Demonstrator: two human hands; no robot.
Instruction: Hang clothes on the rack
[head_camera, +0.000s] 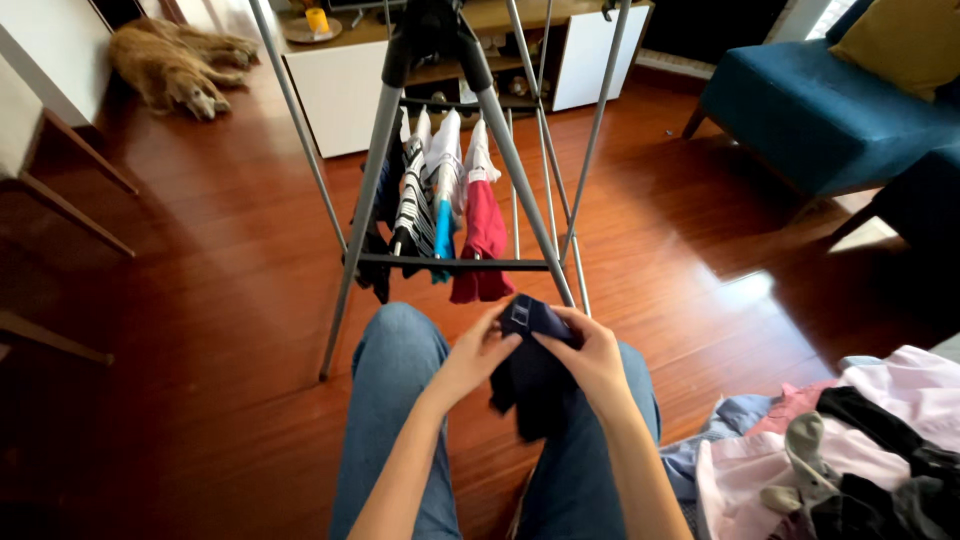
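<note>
- Garment (532, 375): small dark navy piece, held over the lap, just in front of the rack (455, 262)'s near crossbar.
- Left hand (478, 357) was closed on the garment's left upper edge, thumb on top, fingers curled under.
- Right hand (592, 360) was pinching the right upper edge, fingers wrapped over the fabric near a folded band at the top.
- Both hands were close together, the top edge bunched between them; the rest hung limp between the jeans-clad knees (400, 350).
- Handling, my read: light, soft, no stiffness, drapes at once. Not slippery, not fragile. It would sag wherever unsupported.
- Best hold, judged: the top band or hem, one pinch at each end, so the cloth hangs flat. A single middle pinch would bunch it.
- Rack stood straight ahead, grey legs splayed on the wood floor (220, 330). Already hung on it: striped piece (414, 205), white and blue piece (444, 190), red piece (484, 245).
- Laundry pile (840, 450) lay right of the rack, near side: pink, white, black, grey items mixed.
- Dog (175, 60) lay far left behind the rack, against the wall.
- Blue armchair (820, 110) with yellow cushion (905, 40) sat far right of the rack.
- White cabinet (345, 90) stood behind the rack.
</note>
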